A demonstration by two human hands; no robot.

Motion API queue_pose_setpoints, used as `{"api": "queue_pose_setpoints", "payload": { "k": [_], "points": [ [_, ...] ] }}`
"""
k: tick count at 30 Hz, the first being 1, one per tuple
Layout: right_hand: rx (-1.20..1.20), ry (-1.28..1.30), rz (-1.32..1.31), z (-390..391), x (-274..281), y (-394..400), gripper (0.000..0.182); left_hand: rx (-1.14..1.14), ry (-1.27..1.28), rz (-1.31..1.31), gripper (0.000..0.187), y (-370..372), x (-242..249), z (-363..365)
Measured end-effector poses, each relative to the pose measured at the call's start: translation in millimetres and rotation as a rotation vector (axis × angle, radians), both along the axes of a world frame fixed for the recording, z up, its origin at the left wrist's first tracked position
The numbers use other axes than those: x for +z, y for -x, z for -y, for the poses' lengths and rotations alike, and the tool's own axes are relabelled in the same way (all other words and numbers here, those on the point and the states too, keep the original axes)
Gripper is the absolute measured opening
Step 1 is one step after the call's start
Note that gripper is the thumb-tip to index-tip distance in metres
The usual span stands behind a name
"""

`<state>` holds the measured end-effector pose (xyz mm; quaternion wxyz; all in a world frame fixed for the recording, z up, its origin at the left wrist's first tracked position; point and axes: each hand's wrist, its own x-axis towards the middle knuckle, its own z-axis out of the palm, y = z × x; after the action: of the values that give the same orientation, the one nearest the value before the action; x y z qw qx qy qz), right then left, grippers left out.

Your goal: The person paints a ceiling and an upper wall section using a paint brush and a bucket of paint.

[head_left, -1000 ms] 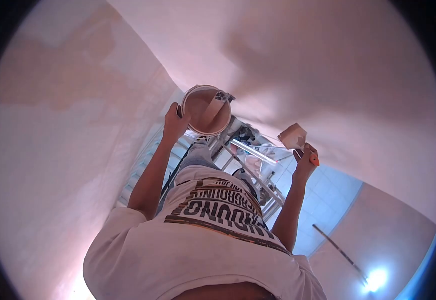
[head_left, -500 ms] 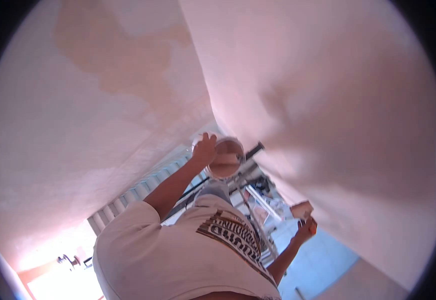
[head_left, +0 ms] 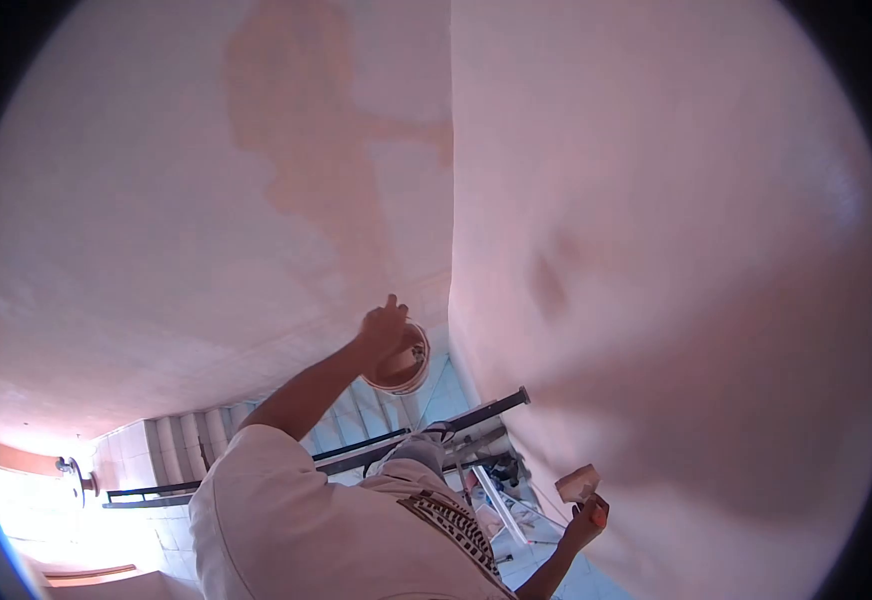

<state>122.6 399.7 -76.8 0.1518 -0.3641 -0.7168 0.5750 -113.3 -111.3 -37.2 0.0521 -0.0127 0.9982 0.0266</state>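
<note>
left hand (head_left: 384,326): grip closed on bucket (head_left: 396,374), mouth up, likely against spills; right hand (head_left: 586,519), right of bucket: closed round putty knife (head_left: 578,484).

A loose white short-sleeved cloth T-shirt (head_left: 326,535), its wide left sleeve (head_left: 256,470) plain and softly creased, bears dark block lettering (head_left: 456,525) toward its lower edge, too slanted to read; beyond that edge show pale grey-blue trousers (head_left: 416,453), and the left hand (head_left: 384,328) and right hand (head_left: 585,522) are bare
</note>
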Motion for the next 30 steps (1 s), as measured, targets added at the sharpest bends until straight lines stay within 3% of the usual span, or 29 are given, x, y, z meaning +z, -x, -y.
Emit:
{"api": "queue_pose_setpoints", "payload": {
  "k": [5, 8, 12, 15, 25, 30],
  "points": [
    [0.237, -0.315, 0.007, 2.0, 21.5, 7.6, 0.012, -0.073, 0.204, -0.203, 0.019, 24.3, 50.4, 52.0],
    [0.245, -0.315, 0.023, 6.6, 35.8, 18.6, 0.010, -0.076, 0.242, -0.364, 0.023, 37.0, 85.6, 70.3],
    [0.297, -0.369, 0.021, 13.5, 62.9, 16.6, 0.010, 0.192, -0.082, -0.376, 0.028, 39.7, 143.5, 93.4],
    [0.321, -0.428, 0.029, 15.9, 74.5, 24.8, 0.009, 0.202, -0.103, -0.460, 0.030, 54.5, 157.9, 109.1],
    [0.337, -0.555, 0.024, 14.1, 73.6, 22.2, 0.012, -0.087, 0.078, -1.008, 0.033, 88.2, 282.6, 107.5],
    [0.345, -0.536, 0.026, 16.6, 66.8, 24.6, 0.010, -0.046, 0.195, -1.096, 0.048, 90.1, 322.4, 121.8]
  ]
}}
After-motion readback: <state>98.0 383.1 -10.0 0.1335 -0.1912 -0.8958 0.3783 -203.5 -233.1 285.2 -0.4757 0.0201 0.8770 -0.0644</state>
